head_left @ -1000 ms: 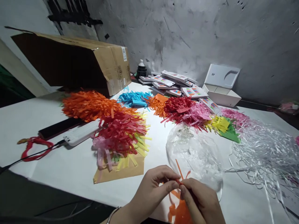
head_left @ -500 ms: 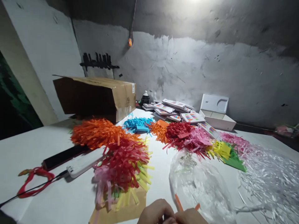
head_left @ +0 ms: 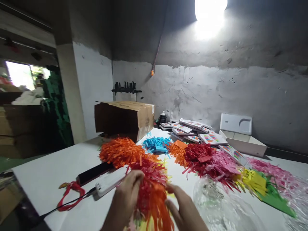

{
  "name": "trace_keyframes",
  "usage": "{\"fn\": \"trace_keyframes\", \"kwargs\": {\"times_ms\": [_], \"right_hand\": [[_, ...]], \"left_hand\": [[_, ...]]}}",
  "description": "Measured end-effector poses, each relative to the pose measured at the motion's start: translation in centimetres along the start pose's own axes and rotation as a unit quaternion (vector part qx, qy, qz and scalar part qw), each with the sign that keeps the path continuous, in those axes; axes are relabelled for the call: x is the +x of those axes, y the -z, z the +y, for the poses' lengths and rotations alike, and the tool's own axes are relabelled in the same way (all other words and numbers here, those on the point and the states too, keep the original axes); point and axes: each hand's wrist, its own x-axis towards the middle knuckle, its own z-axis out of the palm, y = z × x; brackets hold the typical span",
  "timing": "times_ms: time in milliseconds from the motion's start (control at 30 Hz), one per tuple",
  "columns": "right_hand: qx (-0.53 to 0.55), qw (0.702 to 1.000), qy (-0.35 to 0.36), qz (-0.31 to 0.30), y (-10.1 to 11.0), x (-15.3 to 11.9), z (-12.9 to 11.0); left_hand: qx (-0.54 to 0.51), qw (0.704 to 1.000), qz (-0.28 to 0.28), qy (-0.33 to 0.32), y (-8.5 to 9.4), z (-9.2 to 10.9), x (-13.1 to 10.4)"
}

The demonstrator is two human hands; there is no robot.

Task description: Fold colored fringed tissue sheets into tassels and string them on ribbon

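Observation:
An orange fringed paper tassel (head_left: 160,205) hangs between my hands, over a pile of red fringed paper (head_left: 154,168) with pale yellow strips showing below. My left hand (head_left: 126,199) is at the tassel's upper left end, its fingers curled together against it; the fingertips are partly blurred. On the other side is my right hand (head_left: 184,205), with index finger and thumb apart at the tassel's right edge. Left of my hands lie a white power bank (head_left: 109,184) with a black cable and a dark phone-like slab (head_left: 93,173).
Behind are an orange fringe pile (head_left: 120,150), blue fringe (head_left: 155,144) and an open cardboard box (head_left: 146,120). Flat printed packs (head_left: 192,125) and a white box (head_left: 243,141) stand by the wall. Clear plastic (head_left: 223,205) and red, pink, yellow and green paper (head_left: 274,195) lie right.
The view has turned left and tilted up. My hands have moved from the bottom edge forward onto the red pile, and the orange tassel now spreads out between them. My right hand's fingers have parted.

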Motion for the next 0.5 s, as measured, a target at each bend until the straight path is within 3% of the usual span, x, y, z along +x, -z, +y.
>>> {"fn": "trace_keyframes", "kwargs": {"times_ms": [33, 100, 167, 233, 333, 433, 500], "right_hand": [[0.005, 1.000, -0.021, -0.018, 0.3, 1.1, 0.4], [-0.014, 0.996, -0.055, -0.063, 0.9, 2.8, 1.6], [-0.037, 0.992, -0.066, -0.101, 1.3, 3.9, 3.2], [-0.054, 0.987, -0.074, -0.132, 1.7, 4.7, 5.0], [-0.085, 0.979, -0.098, -0.160, 2.8, 5.6, 8.0], [-0.109, 0.974, -0.110, -0.163, 4.5, 6.5, 10.8], [-0.115, 0.973, -0.103, -0.172, 5.2, 7.5, 12.4]], "left_hand": [[0.088, 0.996, 0.013, 0.006, 0.7, -1.0, 1.9], [0.145, 0.989, 0.021, 0.030, 1.0, -2.1, 5.6], [0.175, 0.984, 0.001, 0.031, -0.4, -2.2, 9.2], [0.190, 0.980, -0.053, 0.007, -3.4, -1.5, 12.7], [0.213, 0.963, -0.163, -0.027, -9.3, -0.9, 17.2], [0.242, 0.936, -0.251, -0.049, -14.5, -2.1, 20.0], [0.257, 0.919, -0.290, -0.068, -16.6, -3.8, 20.9]]}}
